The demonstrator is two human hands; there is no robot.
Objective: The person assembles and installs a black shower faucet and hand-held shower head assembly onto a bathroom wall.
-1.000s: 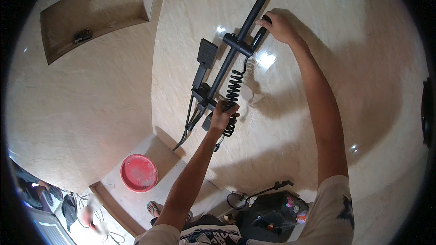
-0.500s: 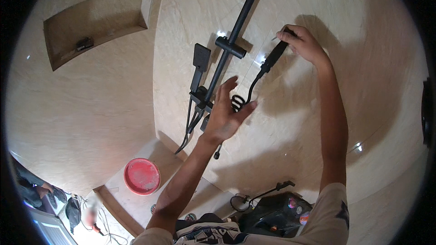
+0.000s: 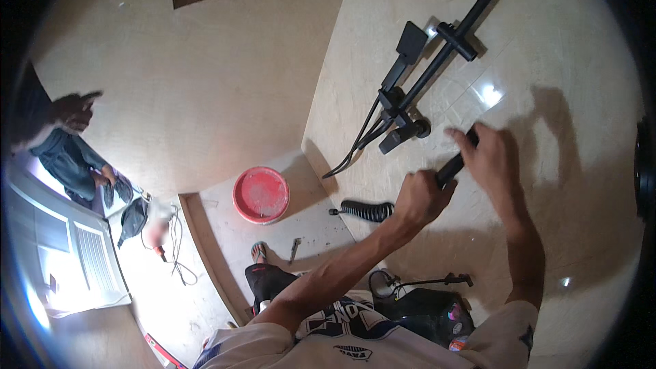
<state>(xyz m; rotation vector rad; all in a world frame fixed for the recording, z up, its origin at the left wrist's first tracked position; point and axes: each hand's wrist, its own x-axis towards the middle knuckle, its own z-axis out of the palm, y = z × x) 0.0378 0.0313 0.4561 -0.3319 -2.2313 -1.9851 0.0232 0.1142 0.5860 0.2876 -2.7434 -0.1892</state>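
Both my hands are on a black spray handle [image 3: 450, 170] that slants in front of the tiled wall. My left hand [image 3: 420, 199] is wrapped in a fist round its lower end. My right hand [image 3: 493, 158] grips the upper end, its thumb side turned toward the left. A black coiled hose [image 3: 367, 210] hangs below my left hand, its free end pointing left. Where the hose meets the handle is hidden by my left hand. Up and to the left of my hands, a black shower fixture [image 3: 403, 113] with a long bar is mounted on the wall.
A red round bucket [image 3: 261, 195] stands on the ledge at the corner. Near my body lies a black container [image 3: 427, 318] with a thin black wand [image 3: 430, 281]. At far left another person's hand [image 3: 74, 111] points. Cables [image 3: 179, 246] lie on the floor there.
My view has turned left. My left hand, earlier spread beside the coil, has closed on the handle. The right hand and handle are lower, and the other person's hand has come into view.
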